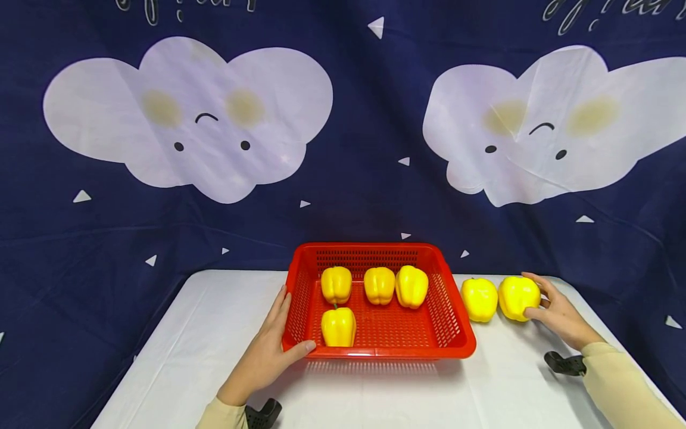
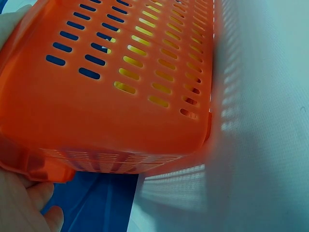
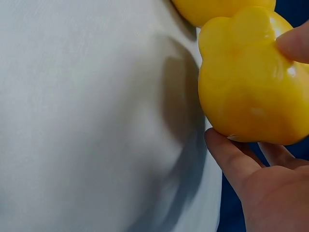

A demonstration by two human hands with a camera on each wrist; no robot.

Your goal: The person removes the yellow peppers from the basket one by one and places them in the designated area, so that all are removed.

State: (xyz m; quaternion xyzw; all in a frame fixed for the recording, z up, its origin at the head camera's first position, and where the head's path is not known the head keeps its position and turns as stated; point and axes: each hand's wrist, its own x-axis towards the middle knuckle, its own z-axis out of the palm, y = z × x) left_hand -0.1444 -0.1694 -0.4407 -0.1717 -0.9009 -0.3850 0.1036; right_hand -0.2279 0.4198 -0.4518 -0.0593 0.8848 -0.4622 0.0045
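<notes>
White table: cloth-covered; the held pepper is by the far right corner of this table (image 1: 386,400), so a slip could, I judge, send it rolling over the far or right edge.
Red basket: this basket (image 1: 386,353) stands at the middle of the table's far edge; a hard pull on one corner could skew it or shift its contents.
Left hand: this hand (image 1: 262,360) grips the basket's near left corner, thumb over the near rim, fingers along the left side, well apart from the held pepper.
Right hand: this hand (image 1: 563,317) holds a pepper from its right, thumb and fingers spread around it; smooth, glossy skin could slide if the hold is uneven.
Peppers in basket: four yellow ones (image 1: 338,328), three toward the far side, one near the near left corner.
Held pepper: yellow (image 1: 518,298); whether it is off the cloth is hard to tell.
Loose pepper: yellow (image 1: 479,300), between basket and held pepper, just beside the latter; a nudge could roll it.
</notes>
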